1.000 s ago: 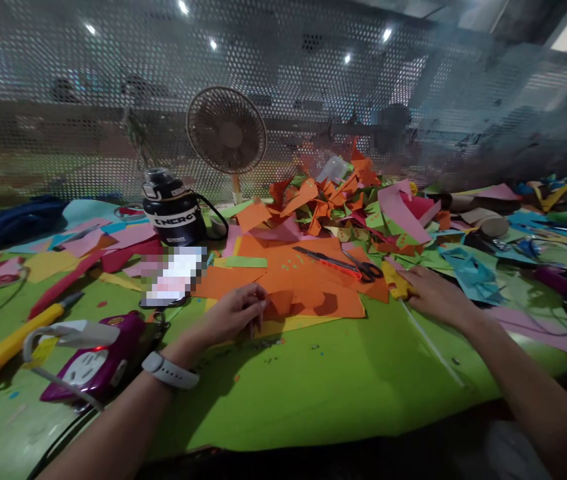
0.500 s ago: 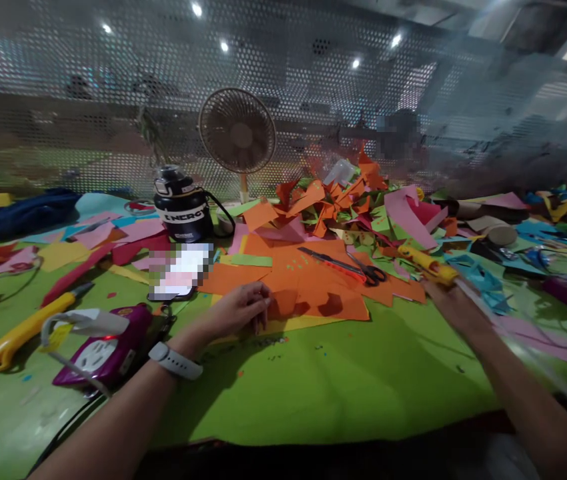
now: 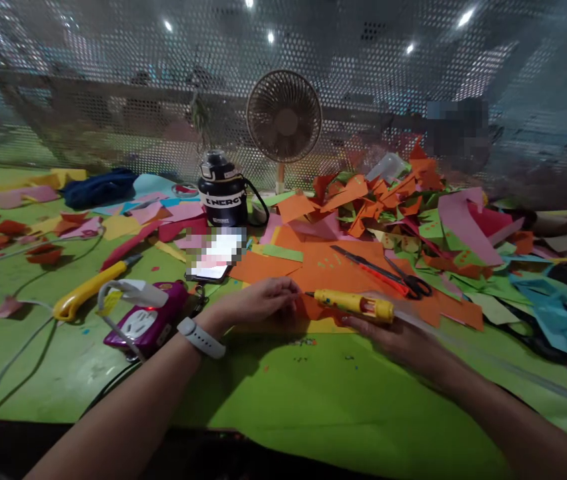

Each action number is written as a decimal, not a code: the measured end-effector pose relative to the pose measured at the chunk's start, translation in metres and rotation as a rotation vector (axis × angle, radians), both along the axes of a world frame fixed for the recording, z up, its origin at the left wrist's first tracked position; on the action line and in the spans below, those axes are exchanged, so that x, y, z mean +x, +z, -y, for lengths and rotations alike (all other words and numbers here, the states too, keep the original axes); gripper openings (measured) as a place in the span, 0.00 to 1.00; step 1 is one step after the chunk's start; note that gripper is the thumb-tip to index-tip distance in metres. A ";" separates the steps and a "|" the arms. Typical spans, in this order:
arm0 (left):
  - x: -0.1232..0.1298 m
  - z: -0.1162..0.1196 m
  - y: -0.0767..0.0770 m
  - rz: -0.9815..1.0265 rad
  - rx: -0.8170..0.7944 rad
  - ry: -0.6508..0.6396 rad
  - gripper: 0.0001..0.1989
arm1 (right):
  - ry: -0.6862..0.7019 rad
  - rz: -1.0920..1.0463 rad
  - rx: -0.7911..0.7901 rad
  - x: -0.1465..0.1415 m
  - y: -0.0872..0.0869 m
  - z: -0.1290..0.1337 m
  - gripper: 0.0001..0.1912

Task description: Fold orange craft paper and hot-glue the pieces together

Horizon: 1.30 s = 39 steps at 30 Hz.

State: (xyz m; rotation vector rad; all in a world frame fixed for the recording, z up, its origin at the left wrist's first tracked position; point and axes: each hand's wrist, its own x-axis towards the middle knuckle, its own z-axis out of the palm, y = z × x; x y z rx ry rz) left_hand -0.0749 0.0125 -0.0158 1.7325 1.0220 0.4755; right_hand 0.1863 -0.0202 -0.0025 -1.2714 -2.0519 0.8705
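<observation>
Head view: right hand (image 3: 388, 337) wrapped round the yellow tool (image 3: 351, 305), just right of frame centre, tip just beside the left hand (image 3: 266, 301), whose fingers are bunched over the orange paper (image 3: 321, 257); can't tell if they pinch anything. Step in hand looks like bringing tool to left fingertips; next move likely calls for a steady tip kept off the skin. Versus half a second ago, tool has swung in from well apart on the right, view turned left
</observation>
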 end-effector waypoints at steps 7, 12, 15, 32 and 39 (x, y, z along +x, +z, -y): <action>-0.005 0.003 0.007 -0.090 0.005 0.016 0.16 | 0.026 0.216 0.158 0.004 0.004 0.003 0.13; -0.007 0.001 0.005 -0.176 0.116 0.013 0.12 | 0.010 0.175 0.103 0.003 0.001 0.002 0.13; -0.002 0.001 0.001 -0.097 0.051 0.017 0.08 | 0.003 0.162 0.108 0.003 -0.001 0.003 0.13; 0.008 0.006 0.003 0.268 -0.239 0.084 0.06 | 0.104 0.130 0.204 0.013 -0.006 0.008 0.12; 0.008 0.006 0.001 0.266 -0.234 0.090 0.05 | 0.081 0.143 0.229 0.011 -0.007 0.009 0.13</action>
